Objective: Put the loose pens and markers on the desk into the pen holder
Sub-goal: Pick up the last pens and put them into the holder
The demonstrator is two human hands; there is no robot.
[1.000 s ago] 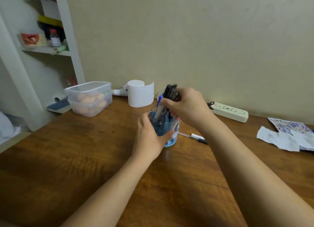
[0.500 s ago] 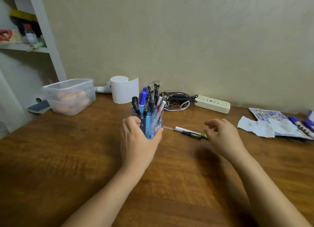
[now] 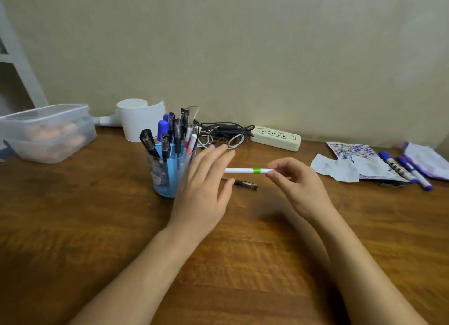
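A clear blue pen holder (image 3: pixel 164 176) stands on the wooden desk (image 3: pixel 73 227), packed with several pens and markers. My left hand (image 3: pixel 204 186) hovers just right of it, fingers spread and holding nothing. My right hand (image 3: pixel 296 186) pinches one end of a white pen with a green band (image 3: pixel 245 171), held level above the desk. A dark pen (image 3: pixel 244 183) lies on the desk below it. Purple markers (image 3: pixel 405 170) lie at the far right, beside the papers.
A clear lidded box (image 3: pixel 48 132) sits at back left, a white paper roll (image 3: pixel 138 120) behind the holder. Tangled cables (image 3: pixel 223 132) and a cream power strip (image 3: pixel 275 138) lie along the wall. Crumpled papers (image 3: pixel 340 169) rest at right.
My right hand has picked the white pen up off the desk. My left hand has let go of the holder and opened beside it. The view shifted right.
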